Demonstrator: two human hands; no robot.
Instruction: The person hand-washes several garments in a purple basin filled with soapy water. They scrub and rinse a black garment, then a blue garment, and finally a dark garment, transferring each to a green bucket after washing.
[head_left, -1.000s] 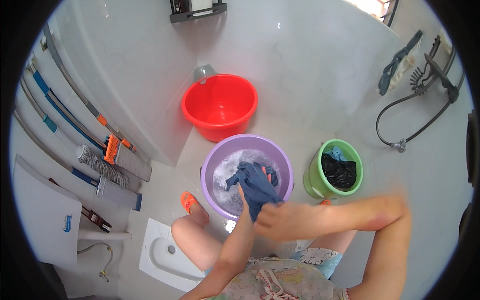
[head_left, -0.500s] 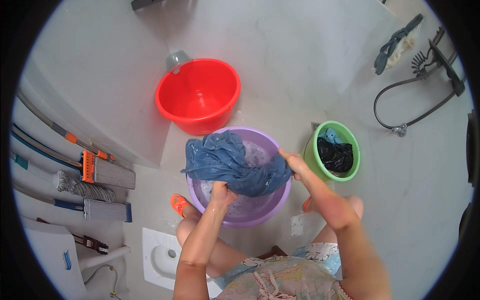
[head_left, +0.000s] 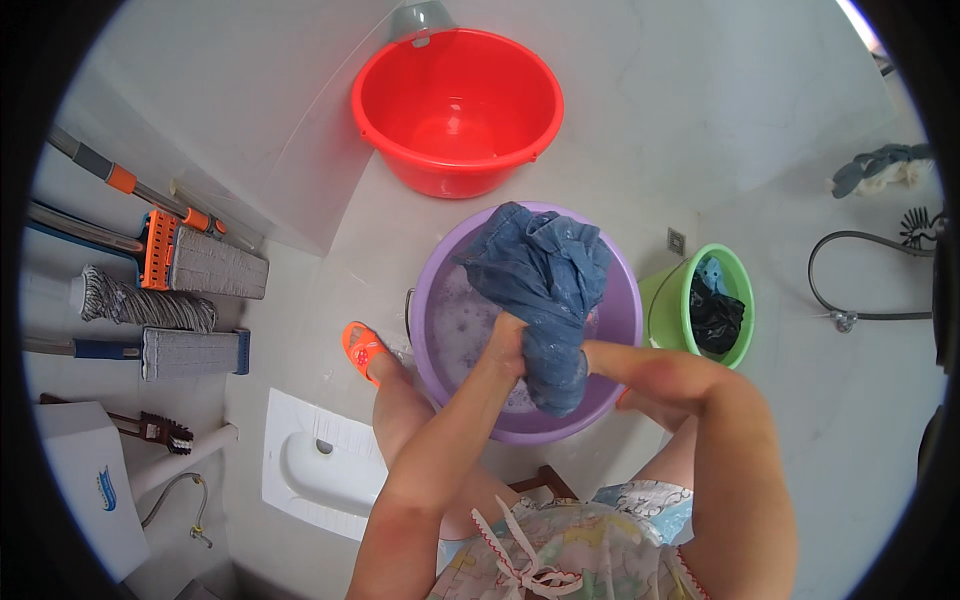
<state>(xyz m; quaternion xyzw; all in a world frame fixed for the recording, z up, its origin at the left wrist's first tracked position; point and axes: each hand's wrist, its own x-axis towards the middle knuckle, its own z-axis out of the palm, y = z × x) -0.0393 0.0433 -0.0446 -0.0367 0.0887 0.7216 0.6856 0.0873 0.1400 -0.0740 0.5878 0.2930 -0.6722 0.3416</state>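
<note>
Mid-frame, left hand [head_left: 509, 346] and right hand [head_left: 598, 357] clasp blue cloth [head_left: 540, 268] over a purple basin [head_left: 628, 312], seemingly wringing, which next calls for firm twisting.

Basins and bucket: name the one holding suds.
The purple basin, with suds beneath the blue cloth; the red basin beyond shows none; the green bucket at right holds black material.

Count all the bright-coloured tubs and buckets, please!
3: a red tub at the top, a purple tub beneath the blue cloth, and a green bucket on the right.
</note>
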